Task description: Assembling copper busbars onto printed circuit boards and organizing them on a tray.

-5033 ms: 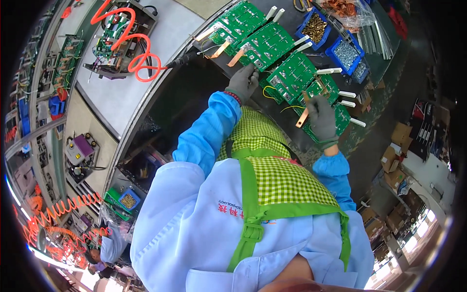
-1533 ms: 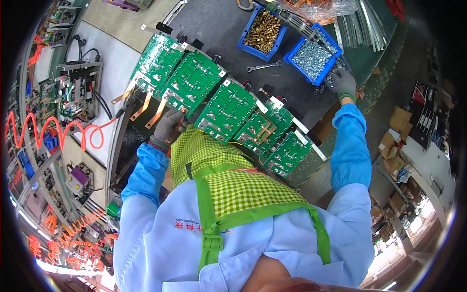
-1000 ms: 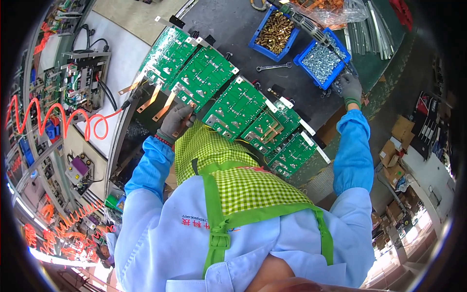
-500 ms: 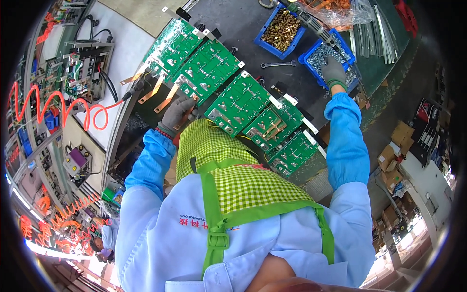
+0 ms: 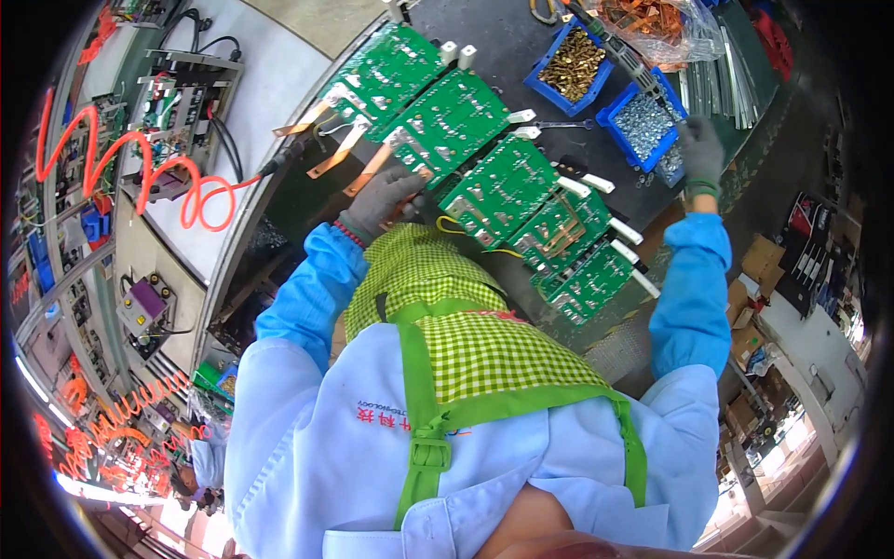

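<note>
A row of green rectangular circuit boards [image 5: 501, 188] is laid along the dark grey desk [image 5: 503, 47]; at its near edge the grey-gloved left hand [image 5: 384, 200] is placed; beyond its right half, a blue plastic bin [image 5: 664, 152] of silver metal fasteners [image 5: 641, 123] is flanked by the grey-gloved right hand [image 5: 700, 152]; the hands are well apart; whether anything is gripped cannot be told.

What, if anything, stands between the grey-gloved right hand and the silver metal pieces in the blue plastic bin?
The right rim of the blue plastic bin stands between the grey-gloved right hand and the silver metal pieces; a long, dark tool lies across the bin's upper end.
</note>
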Action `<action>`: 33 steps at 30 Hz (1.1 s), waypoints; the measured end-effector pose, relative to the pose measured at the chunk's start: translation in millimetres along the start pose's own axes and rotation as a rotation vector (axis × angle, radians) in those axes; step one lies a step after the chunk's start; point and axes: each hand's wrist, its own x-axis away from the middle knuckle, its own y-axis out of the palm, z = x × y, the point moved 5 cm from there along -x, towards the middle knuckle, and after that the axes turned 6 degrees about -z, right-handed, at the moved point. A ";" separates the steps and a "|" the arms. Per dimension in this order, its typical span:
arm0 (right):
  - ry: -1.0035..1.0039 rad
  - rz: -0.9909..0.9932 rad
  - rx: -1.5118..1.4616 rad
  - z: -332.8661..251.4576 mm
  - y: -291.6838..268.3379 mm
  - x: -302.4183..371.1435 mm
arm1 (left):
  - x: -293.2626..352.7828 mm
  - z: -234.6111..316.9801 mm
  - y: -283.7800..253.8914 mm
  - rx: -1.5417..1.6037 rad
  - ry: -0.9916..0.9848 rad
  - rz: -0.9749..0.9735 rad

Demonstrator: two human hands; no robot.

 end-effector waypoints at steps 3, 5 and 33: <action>-0.150 0.038 -0.303 -136.8 -48.0 45.0 | 4.5 4.2 -2.5 -0.059 0.017 -0.015; -0.234 -0.124 -0.511 -231.1 -36.8 91.8 | 6.7 7.7 -3.8 -0.063 0.002 -0.039; -0.332 -0.302 -0.317 -321.2 144.9 177.5 | -12.2 2.6 -9.6 -0.402 0.202 -0.274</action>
